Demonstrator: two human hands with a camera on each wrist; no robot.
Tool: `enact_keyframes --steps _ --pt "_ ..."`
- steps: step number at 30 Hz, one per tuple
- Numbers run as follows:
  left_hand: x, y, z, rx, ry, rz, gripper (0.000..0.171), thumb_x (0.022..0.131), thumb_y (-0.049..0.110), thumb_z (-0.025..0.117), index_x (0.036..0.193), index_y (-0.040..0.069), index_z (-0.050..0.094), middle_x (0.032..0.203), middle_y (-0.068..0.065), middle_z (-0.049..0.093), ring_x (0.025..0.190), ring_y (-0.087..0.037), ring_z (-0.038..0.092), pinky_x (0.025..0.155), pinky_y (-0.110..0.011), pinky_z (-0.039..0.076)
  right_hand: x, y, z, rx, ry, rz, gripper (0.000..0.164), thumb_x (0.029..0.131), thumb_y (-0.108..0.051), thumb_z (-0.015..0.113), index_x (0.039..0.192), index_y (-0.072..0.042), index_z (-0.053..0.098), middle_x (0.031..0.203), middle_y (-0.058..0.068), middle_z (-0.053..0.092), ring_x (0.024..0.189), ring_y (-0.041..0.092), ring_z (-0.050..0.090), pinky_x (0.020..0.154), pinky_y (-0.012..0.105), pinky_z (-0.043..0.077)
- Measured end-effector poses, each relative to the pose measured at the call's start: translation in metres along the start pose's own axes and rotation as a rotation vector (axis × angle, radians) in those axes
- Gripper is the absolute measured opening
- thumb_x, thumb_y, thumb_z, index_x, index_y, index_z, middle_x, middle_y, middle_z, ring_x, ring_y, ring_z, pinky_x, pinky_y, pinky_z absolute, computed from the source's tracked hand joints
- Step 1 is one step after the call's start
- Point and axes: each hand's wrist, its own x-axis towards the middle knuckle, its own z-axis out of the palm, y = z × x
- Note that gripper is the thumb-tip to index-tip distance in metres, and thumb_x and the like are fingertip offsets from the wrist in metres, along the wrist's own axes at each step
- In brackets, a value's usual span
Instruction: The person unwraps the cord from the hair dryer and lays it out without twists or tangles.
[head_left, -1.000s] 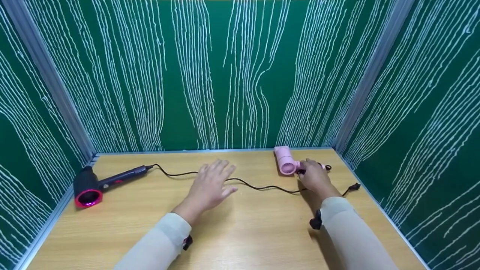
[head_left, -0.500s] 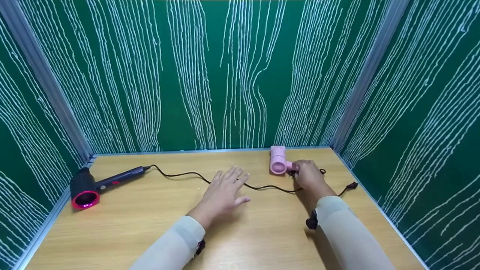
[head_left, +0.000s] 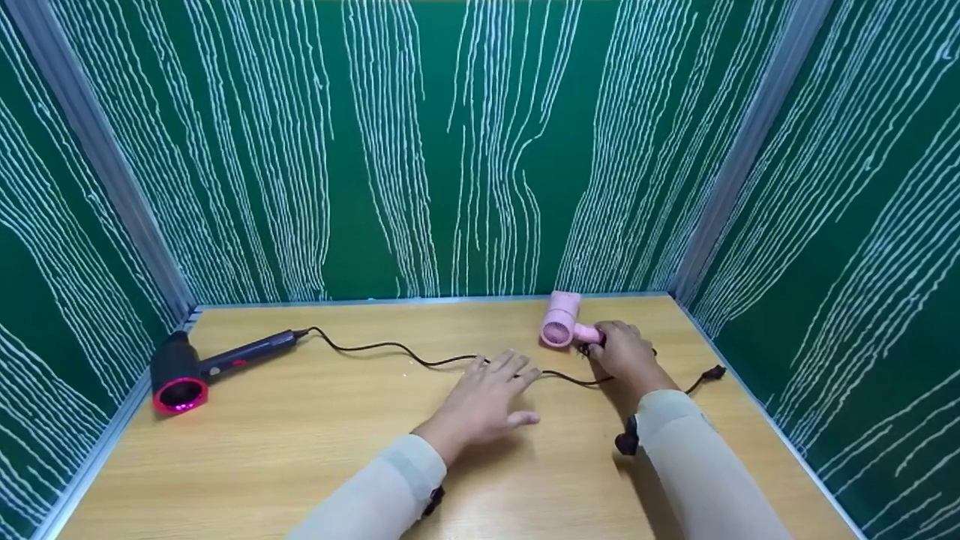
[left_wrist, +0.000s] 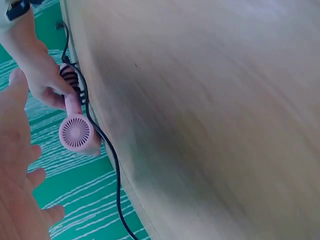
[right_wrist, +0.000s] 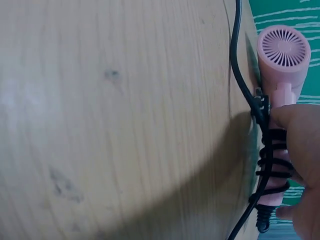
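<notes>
My right hand (head_left: 628, 351) grips the handle of a pink hair dryer (head_left: 561, 321) at the back right of the table. In the right wrist view, a black cord (right_wrist: 274, 172) is wound in several loops around that handle, and my thumb and fingers lie around it. My left hand (head_left: 484, 397) is spread with straight fingers, holding nothing, palm down over the middle of the table. Its fingertips overlap a long black cord (head_left: 390, 346) in the head view; I cannot tell whether they touch it. In the left wrist view, part of the left hand (left_wrist: 15, 165) shows at the left edge.
A dark grey hair dryer (head_left: 174, 373) with a pink-lit ring lies at the left of the wooden table (head_left: 300, 465). Its cord runs rightward behind my left hand and under my right arm, to a plug (head_left: 712, 373) near the right edge. Green white-striped walls (head_left: 375, 150) enclose three sides.
My left hand has moved right and slightly nearer to me, with fingers still spread. The pink hair dryer has shifted a little left, and more of its handle shows beside my right hand.
</notes>
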Motion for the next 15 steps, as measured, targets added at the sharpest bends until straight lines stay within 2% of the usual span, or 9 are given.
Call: enact_keyframes --steps 3,8,11,15 --pt "0.0013 0.003 0.0029 0.003 0.004 0.002 0.082 0.109 0.074 0.058 0.179 0.038 0.033 0.189 0.004 0.027 0.178 -0.026 0.023 0.144 -0.062 0.019 0.0007 0.004 0.0009 0.023 -0.034 0.018 0.053 0.117 -0.026 0.065 0.164 -0.007 0.054 0.162 0.026 0.06 0.151 0.052 0.053 0.129 0.079 0.036" --pt "0.0013 0.0036 0.0061 -0.011 0.002 -0.008 0.081 0.109 0.073 0.058 0.178 0.037 0.037 0.189 0.003 0.027 0.178 -0.027 0.023 0.144 -0.061 0.018 -0.0005 0.0062 0.0012 0.033 -0.008 -0.022 0.042 0.115 -0.02 0.067 0.154 -0.007 0.062 0.147 0.024 0.069 0.137 0.049 0.063 0.122 0.075 0.047" --pt "0.0011 0.003 0.0071 -0.025 0.004 -0.008 0.081 0.109 0.073 0.058 0.178 0.034 0.039 0.189 0.002 0.028 0.177 -0.029 0.025 0.144 -0.062 0.019 -0.0004 0.0063 0.002 0.053 -0.012 -0.02 0.041 0.114 -0.019 0.068 0.152 -0.005 0.063 0.145 0.024 0.069 0.133 0.048 0.064 0.121 0.073 0.049" --pt "0.0015 -0.0003 0.0077 -0.032 0.012 -0.011 0.077 0.109 0.071 0.059 0.176 0.035 0.043 0.188 0.002 0.033 0.176 -0.031 0.028 0.143 -0.064 0.023 0.0018 0.0039 0.0019 0.108 -0.051 0.035 0.045 0.113 -0.023 0.071 0.154 -0.005 0.062 0.145 0.022 0.066 0.13 0.043 0.061 0.125 0.073 0.047"
